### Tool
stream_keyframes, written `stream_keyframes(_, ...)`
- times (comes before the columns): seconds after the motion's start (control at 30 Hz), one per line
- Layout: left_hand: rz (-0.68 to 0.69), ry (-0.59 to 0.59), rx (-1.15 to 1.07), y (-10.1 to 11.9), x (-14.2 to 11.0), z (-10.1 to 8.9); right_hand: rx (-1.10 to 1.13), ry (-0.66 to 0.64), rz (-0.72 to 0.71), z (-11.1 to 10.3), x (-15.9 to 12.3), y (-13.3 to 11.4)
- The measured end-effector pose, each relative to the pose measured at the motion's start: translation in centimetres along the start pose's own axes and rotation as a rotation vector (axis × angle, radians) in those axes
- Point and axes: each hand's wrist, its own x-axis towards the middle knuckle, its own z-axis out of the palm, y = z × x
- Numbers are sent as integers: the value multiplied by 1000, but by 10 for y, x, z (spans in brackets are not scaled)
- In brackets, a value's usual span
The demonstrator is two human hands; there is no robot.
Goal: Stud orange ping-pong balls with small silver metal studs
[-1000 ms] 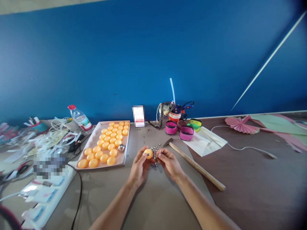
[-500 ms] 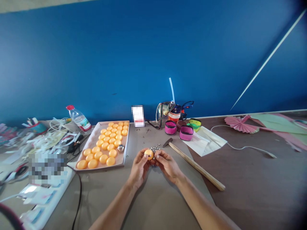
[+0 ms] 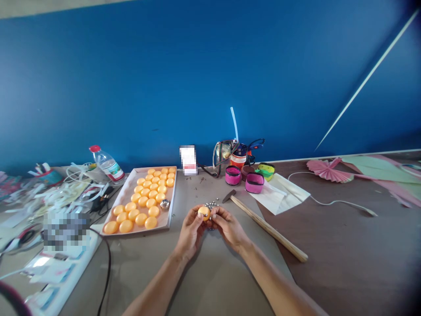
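Observation:
My left hand (image 3: 190, 228) is closed around an orange ping-pong ball (image 3: 204, 211), thumb across its front. A small shiny metal bead shows on the ball beside the thumb tip. My right hand (image 3: 228, 226) is closed at the ball's right side, its thumb and fingertips pinched together; what they pinch is too small to make out. Behind the fingers lies a loose pile of small metal beads (image 3: 212, 205), partly hidden by the hands. To the left, a shallow tray (image 3: 173, 193) holds several orange balls (image 3: 143, 201) and one ball covered in silver beads (image 3: 165, 204).
A wooden-handled hammer (image 3: 268, 228) lies right of my hands. Behind it are pink bands (image 3: 255, 182), white paper (image 3: 283, 193) and a cup of tools (image 3: 238, 158). A tilted bottle (image 3: 110, 166), cables and a power strip (image 3: 70, 274) crowd the left. A blue wall stands behind.
The view has shifted very slightly. Both hands stay around the ball in nearly the same place, with the right fingertips a little closer against its side.

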Motion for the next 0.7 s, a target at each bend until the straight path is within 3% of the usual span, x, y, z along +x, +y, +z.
stream_keyframes(0.7,9,-19,60,-1,0,-3,-73,-32,2,-1,0,1)
